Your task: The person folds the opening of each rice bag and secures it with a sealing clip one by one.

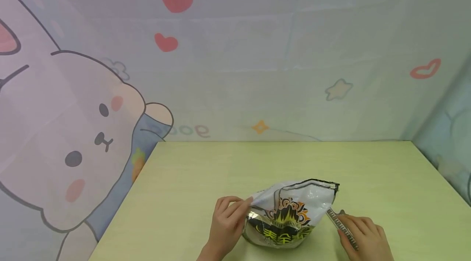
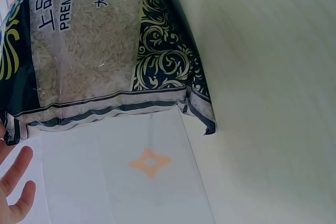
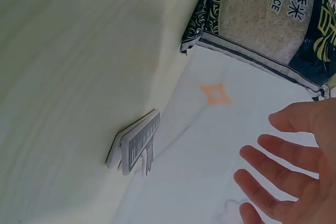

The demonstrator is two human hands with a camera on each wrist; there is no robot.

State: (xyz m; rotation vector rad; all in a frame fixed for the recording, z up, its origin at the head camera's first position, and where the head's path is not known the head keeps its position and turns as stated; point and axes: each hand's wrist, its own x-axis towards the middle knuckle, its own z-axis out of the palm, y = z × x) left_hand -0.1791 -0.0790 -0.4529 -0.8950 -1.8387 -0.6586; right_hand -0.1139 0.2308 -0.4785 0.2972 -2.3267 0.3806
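Note:
A rice bag [image 1: 290,216] stands on the table, its white top band creased and leaning right. My left hand [image 1: 228,220] pinches its upper left corner; in the left wrist view, fingers [image 2: 18,174] show beside that corner. Rice grains are visible through the bag's clear panel [image 3: 262,19]. Right of the bag is a grey clip [image 1: 342,228] with a ridged face. My right hand [image 1: 362,236] reaches over this clip, thumb to one side and fingers to the other. In the right wrist view its fingers [image 3: 278,179] are spread apart, and the clip [image 3: 139,142] appears beyond them.
The pale green-yellow table [image 1: 191,175] extends behind and to both sides of the bag. Along its far edge hangs a cloth backdrop [image 1: 239,69] printed with hearts, stars and a large rabbit at left. The cloth continues along the right side.

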